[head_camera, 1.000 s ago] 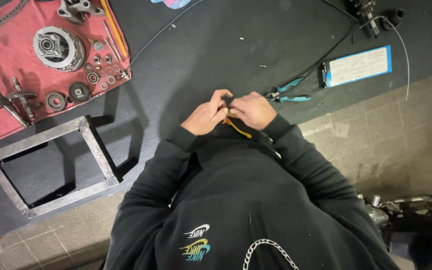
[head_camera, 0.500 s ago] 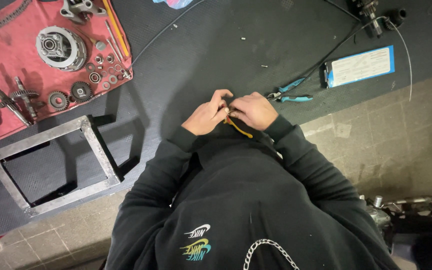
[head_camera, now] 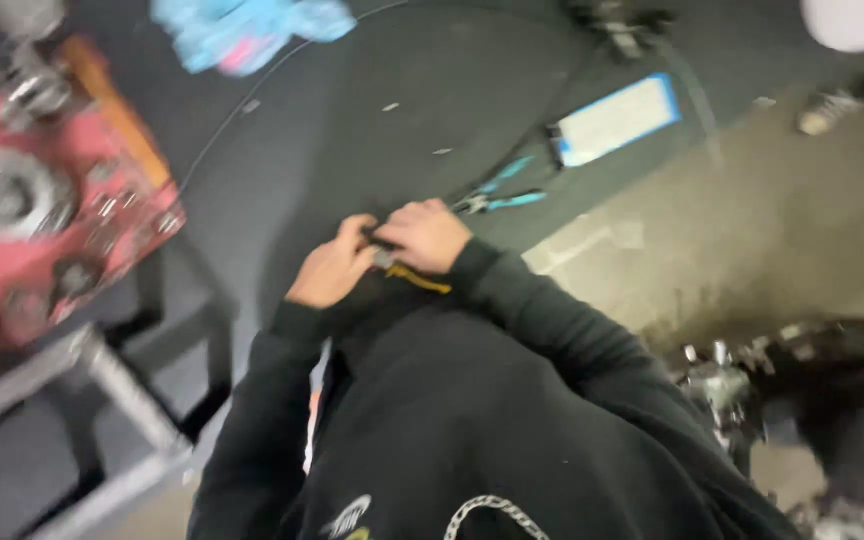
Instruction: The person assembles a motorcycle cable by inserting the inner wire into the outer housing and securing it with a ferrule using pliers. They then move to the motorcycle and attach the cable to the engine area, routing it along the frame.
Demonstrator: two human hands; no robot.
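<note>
Two large surfaces fill the blurred view: a dark mat spread over a grey tiled floor. On the mat's left lies a red tray loaded with round metal parts, among them a large toothed disc. Below the tray sits a grey metal frame. A crumpled blue and pink cloth lies at the mat's top edge. A white card with a blue border rests at upper right, with dark cables running past it. Blue-handled pliers lie on the mat just beyond the hands, not touching them.

Both hands meet close to the chest, above the black sweatshirt. The left hand and the right hand pinch together on a small dark part held between their fingertips; its exact form cannot be told through the blur. A short yellow wire hangs from under the right hand, against the sleeve.
</note>
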